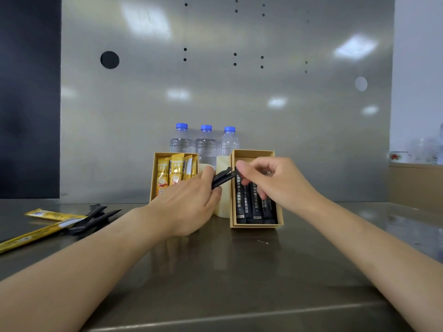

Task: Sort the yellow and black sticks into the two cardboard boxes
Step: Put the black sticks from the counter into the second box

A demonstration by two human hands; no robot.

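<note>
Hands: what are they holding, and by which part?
Black sticks: the left hand grips their lower end, the right hand pinches their upper end.

We see an evenly lit, moderately bright indoor view. Soft white patches of overhead light glare on the steel wall panel [227, 97] and smear dully across the counter [227, 271]. Shadows are faint. The wide lens bows straight edges near the sides, and fine detail looks slightly soft.
</note>
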